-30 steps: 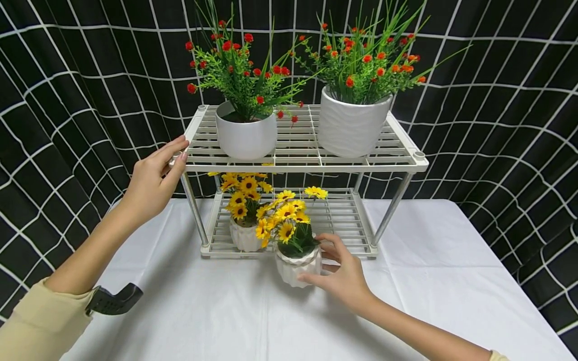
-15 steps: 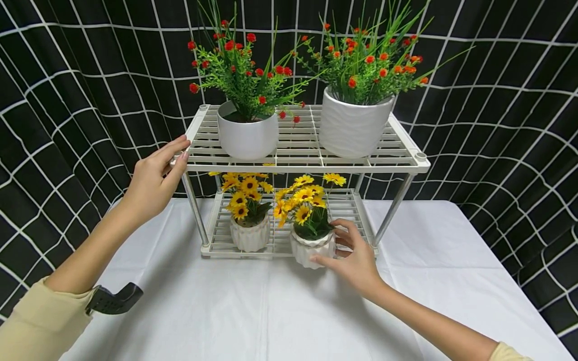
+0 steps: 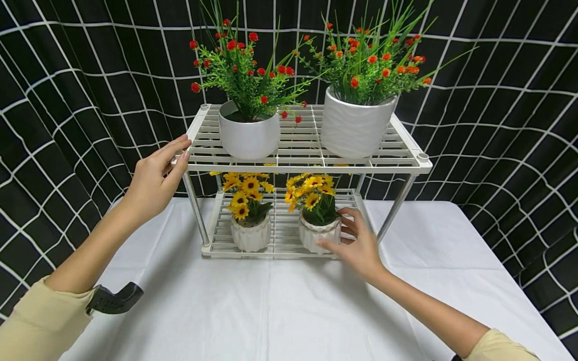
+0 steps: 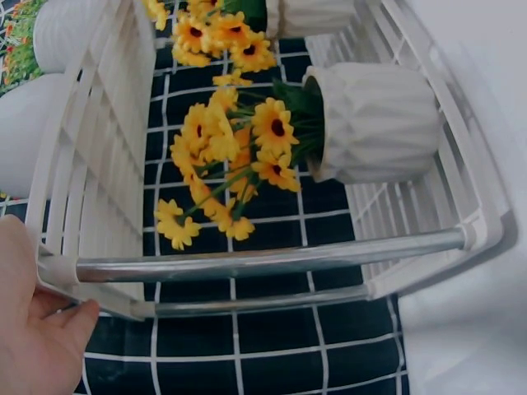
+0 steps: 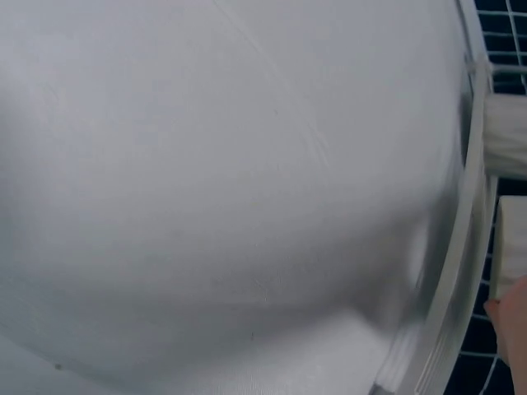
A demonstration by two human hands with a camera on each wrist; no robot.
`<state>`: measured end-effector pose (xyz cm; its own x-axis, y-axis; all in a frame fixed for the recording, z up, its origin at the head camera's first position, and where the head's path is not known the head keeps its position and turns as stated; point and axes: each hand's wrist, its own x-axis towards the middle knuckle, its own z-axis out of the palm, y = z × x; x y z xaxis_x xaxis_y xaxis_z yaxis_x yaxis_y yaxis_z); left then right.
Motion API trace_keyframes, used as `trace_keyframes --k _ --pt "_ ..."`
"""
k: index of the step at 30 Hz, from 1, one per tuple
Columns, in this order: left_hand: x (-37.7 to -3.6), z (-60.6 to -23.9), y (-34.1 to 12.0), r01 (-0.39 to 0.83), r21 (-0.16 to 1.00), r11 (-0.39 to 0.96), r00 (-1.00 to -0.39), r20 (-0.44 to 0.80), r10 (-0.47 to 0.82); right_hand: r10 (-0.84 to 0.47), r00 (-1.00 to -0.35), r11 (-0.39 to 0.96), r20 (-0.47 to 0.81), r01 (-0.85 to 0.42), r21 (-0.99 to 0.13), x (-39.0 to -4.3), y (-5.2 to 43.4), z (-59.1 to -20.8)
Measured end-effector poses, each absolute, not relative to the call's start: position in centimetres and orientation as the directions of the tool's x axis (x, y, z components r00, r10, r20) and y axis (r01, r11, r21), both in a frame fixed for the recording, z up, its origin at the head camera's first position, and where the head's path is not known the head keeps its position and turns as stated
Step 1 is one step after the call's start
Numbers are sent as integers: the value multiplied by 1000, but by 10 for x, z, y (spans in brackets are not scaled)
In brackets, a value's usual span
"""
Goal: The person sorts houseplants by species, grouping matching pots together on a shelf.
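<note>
My right hand (image 3: 363, 249) holds a small white ribbed pot of yellow sunflowers (image 3: 316, 237) by its right side, fingers behind and thumb in front. This pot is at the front of the lower shelf (image 3: 284, 245), right of a matching sunflower pot (image 3: 251, 237). At the right wrist view's edge, part of the hand (image 5: 512, 333) shows against a white pot (image 5: 512, 247). My left hand (image 3: 155, 183) grips the front left corner of the white two-tier rack (image 3: 307, 169); in the left wrist view its thumb and fingers are around that corner.
Two larger white pots, one with red flowers (image 3: 249, 135) and one with orange-red flowers (image 3: 356, 125), stand on the upper shelf. Metal posts (image 3: 396, 208) join the tiers. A white cloth (image 3: 226, 306) covers the table, and a black grid-patterned curtain (image 3: 496, 100) hangs behind.
My right hand has moved the sunflower pot back and to the right, from in front of the rack onto the lower shelf. The left hand stays at the rack's corner.
</note>
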<state>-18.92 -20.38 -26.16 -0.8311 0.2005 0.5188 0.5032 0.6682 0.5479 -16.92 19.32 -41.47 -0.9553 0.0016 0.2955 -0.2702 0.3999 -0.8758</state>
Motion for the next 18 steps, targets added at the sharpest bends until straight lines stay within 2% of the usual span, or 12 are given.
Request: trace_keyframes --k 9,18 --pt "-189 -263 -203 512 538 670 -824 529 206 42 -957 401 289 -248 -882 -183 202 -419" --pt "-188 -262 -201 515 533 671 -822 529 210 61 -975 387 215 -176 -905 -184 206 -433"
